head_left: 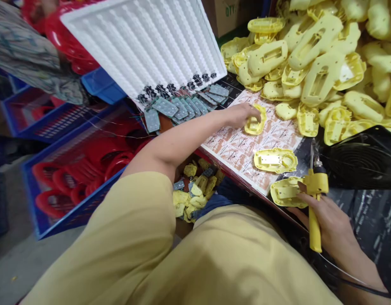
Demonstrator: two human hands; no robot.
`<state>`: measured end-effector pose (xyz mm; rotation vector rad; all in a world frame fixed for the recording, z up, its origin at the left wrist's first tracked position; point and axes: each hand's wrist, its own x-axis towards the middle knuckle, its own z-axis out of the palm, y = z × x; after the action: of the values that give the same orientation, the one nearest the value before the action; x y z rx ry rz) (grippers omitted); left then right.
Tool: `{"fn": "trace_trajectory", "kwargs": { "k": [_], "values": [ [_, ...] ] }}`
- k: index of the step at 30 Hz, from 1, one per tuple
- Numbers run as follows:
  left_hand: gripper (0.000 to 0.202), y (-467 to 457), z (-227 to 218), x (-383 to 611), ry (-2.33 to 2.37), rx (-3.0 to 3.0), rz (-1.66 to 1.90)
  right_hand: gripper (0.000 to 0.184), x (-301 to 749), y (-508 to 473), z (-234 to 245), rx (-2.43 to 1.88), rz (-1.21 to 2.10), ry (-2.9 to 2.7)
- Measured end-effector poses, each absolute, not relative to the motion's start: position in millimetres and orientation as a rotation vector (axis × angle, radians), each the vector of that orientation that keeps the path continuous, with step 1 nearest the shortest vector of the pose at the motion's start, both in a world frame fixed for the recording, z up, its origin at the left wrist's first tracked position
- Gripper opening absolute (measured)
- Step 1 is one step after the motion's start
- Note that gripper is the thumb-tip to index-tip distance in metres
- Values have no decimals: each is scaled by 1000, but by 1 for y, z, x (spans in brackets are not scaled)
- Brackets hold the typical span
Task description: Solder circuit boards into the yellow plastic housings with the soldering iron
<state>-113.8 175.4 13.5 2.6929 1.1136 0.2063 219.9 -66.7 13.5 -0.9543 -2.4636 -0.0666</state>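
My left hand (240, 115) reaches over the patterned sheet, its fingers closed on the upper left edge of a yellow plastic casing half (260, 123). In my right hand (333, 220) is a yellow soldering gun (315, 228), its metal tip pointing away from me. Beside that hand, at the table's near edge, a second casing half (282, 191) lies with its inside up; whether my fingers also grip it I cannot tell. A third casing half (276, 160) rests just beyond, a pale rectangular piece inside it.
Yellow casing halves (320, 80) are heaped at the back right, beside a black tray (367, 156). A ridged white foam tray (144, 42) stands left, with several wired circuit boards (165, 106) along its lower edge. Blue crates (30, 199) hold red parts. A person's patterned clothing (30, 55) shows upper left.
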Motion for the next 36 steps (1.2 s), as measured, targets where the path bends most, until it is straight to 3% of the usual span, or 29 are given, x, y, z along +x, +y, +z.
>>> {"fn": "trace_trajectory", "kwargs": {
  "k": [5, 10, 15, 19, 25, 31, 33, 36],
  "values": [
    [23, 153, 21, -76, 746, 2562, 174, 40, 211, -71, 1, -990, 33, -2377],
    [48, 129, 15, -41, 692, 2542, 290, 42, 209, -68, -8, -1008, 27, -2374],
    [42, 172, 16, -96, 1317, 2556, 494, 47, 212, -66, -6, -1027, -85, -2340],
    [31, 245, 12, -188, 1923, 2474, 225, 58, 209, -66, -4, -1081, -144, -2239],
    [62, 288, 14, -256, 1916, 2440, 88, 54, 204, -62, 0, -1028, -212, -2223],
    [110, 281, 23, -256, 1908, 2294, 28, 58, 204, -62, -5, -1034, -195, -2198],
    [112, 276, 24, -251, 1892, 2308, -15, 60, 204, -62, -6, -1038, -208, -2194],
    [97, 266, 35, -244, 1928, 2353, -18, 59, 204, -62, -6, -1054, -242, -2192]
  ]
}}
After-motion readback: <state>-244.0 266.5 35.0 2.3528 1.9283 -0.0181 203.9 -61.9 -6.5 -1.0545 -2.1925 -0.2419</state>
